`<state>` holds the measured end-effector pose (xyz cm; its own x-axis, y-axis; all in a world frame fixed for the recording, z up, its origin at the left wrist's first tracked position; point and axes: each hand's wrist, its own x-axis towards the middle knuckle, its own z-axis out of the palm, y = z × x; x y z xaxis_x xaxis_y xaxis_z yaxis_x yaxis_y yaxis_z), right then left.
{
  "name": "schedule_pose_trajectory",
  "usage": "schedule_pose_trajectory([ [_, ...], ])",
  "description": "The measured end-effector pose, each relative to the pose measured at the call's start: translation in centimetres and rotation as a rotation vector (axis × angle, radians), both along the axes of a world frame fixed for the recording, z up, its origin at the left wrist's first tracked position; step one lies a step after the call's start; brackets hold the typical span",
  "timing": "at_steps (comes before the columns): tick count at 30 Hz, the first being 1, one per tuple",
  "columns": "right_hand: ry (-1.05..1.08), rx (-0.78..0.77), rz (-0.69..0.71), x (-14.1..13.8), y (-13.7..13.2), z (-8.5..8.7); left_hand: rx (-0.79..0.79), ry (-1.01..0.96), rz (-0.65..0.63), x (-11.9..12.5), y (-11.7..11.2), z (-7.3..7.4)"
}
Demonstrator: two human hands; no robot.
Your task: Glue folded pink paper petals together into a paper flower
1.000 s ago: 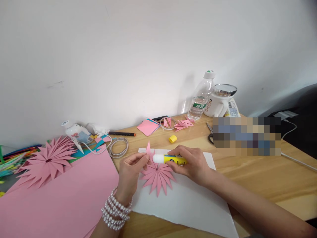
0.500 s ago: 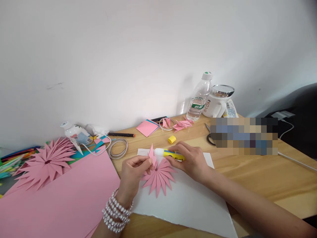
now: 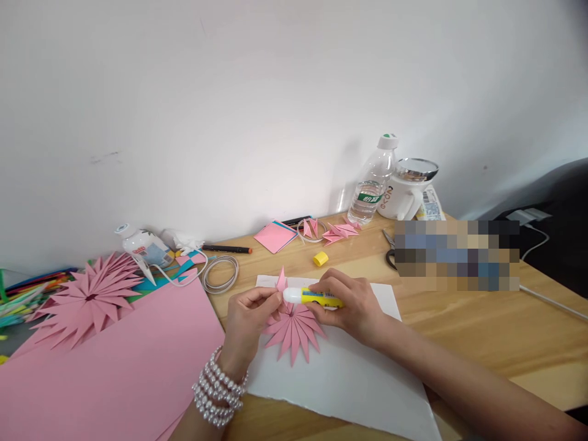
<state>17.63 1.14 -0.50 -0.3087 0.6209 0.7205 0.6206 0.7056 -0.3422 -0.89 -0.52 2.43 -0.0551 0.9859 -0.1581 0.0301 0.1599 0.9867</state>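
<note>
My left hand (image 3: 250,321), with a pearl bracelet at the wrist, pinches a folded pink paper petal (image 3: 281,281) that stands upright. My right hand (image 3: 351,303) grips a yellow glue stick (image 3: 316,297), its white tip touching that petal. Under both hands lies a partly built pink paper flower (image 3: 293,329) made of pointed petals, resting on a white sheet (image 3: 349,373). The glue stick's yellow cap (image 3: 320,258) lies on the wooden table just beyond the sheet.
A large pink paper sheet (image 3: 105,367) and a finished pink flower (image 3: 85,300) lie at the left. Along the wall are a glue bottle (image 3: 138,245), tape rolls (image 3: 220,272), a black pen (image 3: 227,248), spare petals (image 3: 340,231), a water bottle (image 3: 372,180), a white mug (image 3: 404,190) and scissors (image 3: 389,248).
The glue stick's tip slid back and forth a little along the upright petal. My left hand kept its pinch on the petal. The view shifted slightly.
</note>
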Motion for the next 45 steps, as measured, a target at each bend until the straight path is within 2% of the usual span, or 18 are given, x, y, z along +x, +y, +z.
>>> schedule_pose_trajectory([
  [9, -0.084, 0.060, 0.042, 0.3, -0.1, -0.1, 0.002, -0.034, 0.010, -0.2, 0.2, 0.0],
  [18, 0.053, 0.044, 0.070, 0.3, 0.2, -0.4, -0.003, -0.052, 0.064, -0.2, 0.2, -0.1],
  [27, 0.051, 0.040, 0.037, 0.4, 0.3, -0.4, -0.023, -0.055, -0.010, -0.2, 0.0, 0.1],
  [30, 0.080, -0.002, -0.005, 0.4, 0.5, -0.2, -0.031, -0.046, -0.020, -0.1, 0.0, 0.1],
  [33, 0.166, -0.169, -0.037, 0.6, 0.7, 0.3, -0.005, 0.006, -0.029, -0.1, 0.0, -0.1],
  [36, 0.368, -0.483, 0.038, 0.9, 1.0, 1.0, 0.146, 0.177, -0.012, -0.1, -0.2, -0.4],
  [39, 0.587, -0.782, 0.130, 1.3, 1.3, 1.3, 0.480, 0.453, -0.021, -0.1, -0.5, -0.6],
  [42, 0.771, -0.918, 0.167, 1.5, 1.5, 1.2, 0.852, 0.705, -0.104, -0.2, -0.7, -0.8],
  [45, 0.891, -0.953, 0.203, 1.5, 1.6, 0.9, 1.052, 0.876, -0.210, -0.6, -0.7, -1.1],
])
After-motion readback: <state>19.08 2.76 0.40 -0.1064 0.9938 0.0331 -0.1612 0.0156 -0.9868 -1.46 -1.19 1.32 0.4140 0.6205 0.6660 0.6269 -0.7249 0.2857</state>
